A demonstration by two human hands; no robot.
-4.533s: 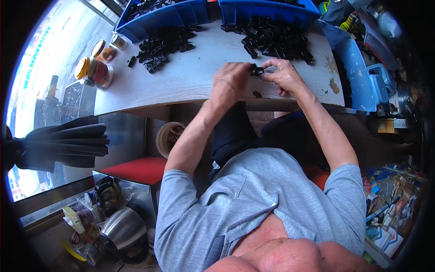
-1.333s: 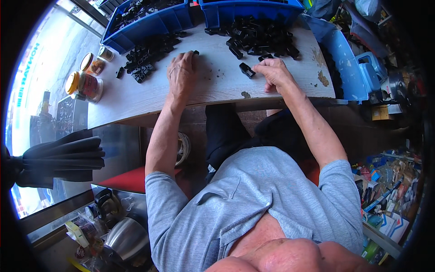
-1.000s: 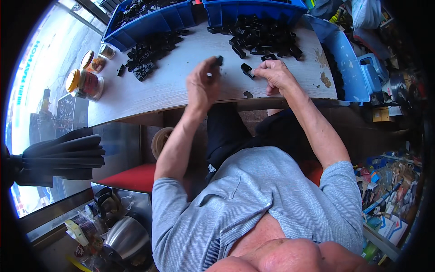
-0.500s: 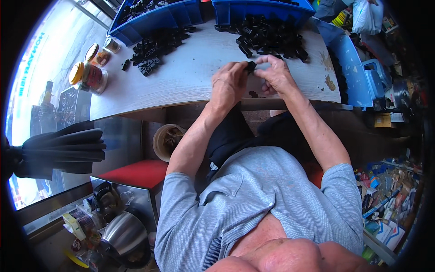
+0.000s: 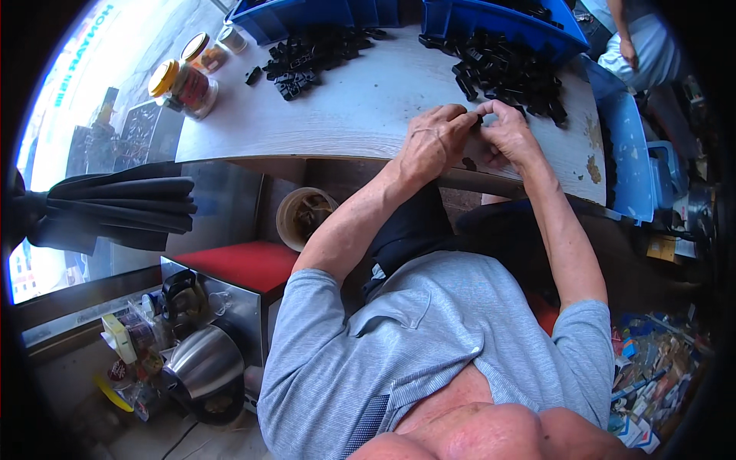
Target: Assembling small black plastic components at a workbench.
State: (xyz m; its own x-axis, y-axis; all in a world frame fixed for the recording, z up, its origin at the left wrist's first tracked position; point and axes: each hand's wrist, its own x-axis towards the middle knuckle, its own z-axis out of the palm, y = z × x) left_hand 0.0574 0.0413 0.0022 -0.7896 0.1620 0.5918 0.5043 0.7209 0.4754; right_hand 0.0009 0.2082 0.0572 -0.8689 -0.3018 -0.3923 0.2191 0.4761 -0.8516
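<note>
Over the front edge of the white table, my two hands meet at a small black plastic part. My left hand is closed on one side of it, and the fingers hide much of its shape. From the other side my right hand pinches at the same part with thumb and forefinger, its other fingers curled. Just beyond my hands lies a pile of similar black plastic parts. A second heap of black parts spreads farther left.
Two blue bins stand along the table's far side. Jars with lids line the left edge. A light blue tub is beside the right edge. Below are a bucket and a kettle. Another person's hand shows at far right.
The whole view has shifted, so the table sits farther right and higher. My right fingers, spread apart beside the part before, have closed in on it. My left hand still holds it.
</note>
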